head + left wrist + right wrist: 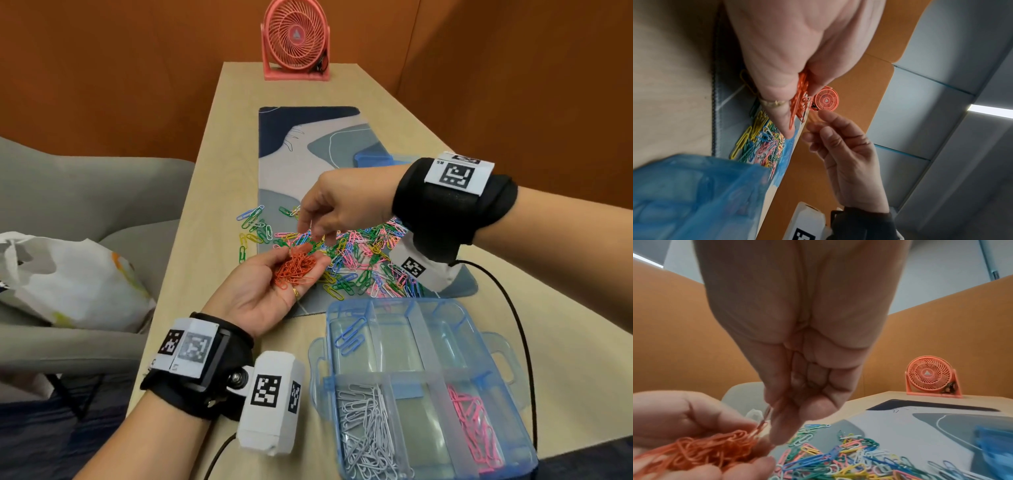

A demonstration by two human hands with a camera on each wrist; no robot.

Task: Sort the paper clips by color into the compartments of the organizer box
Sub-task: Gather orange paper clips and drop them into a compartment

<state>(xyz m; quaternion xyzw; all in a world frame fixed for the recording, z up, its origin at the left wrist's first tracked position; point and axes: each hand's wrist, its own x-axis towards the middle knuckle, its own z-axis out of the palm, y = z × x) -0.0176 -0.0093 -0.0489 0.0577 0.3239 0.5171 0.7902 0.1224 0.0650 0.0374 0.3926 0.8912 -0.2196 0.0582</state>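
Note:
My left hand [263,294] lies palm up over the table's near left, fingers cupped round a heap of orange paper clips [296,269] [799,97] [705,452]. Just above it my right hand [308,233] points its fingers down and pinches a single orange clip [764,417] between thumb and forefinger. A mixed pile of coloured clips [363,260] [838,459] is spread on the desk mat [308,154] behind both hands. The clear blue organizer box [507,359] stands open at the near right. It holds blue clips [351,334] at the back left, white clips [366,431] at the front left and pink clips [476,431] at the front right.
A pink desk fan [296,37] stands at the table's far end. A blue plastic piece [373,159] lies on the mat behind my right wrist. A black cable [524,325] runs along the table's right side. A grey chair with a plastic bag [68,277] is on the left.

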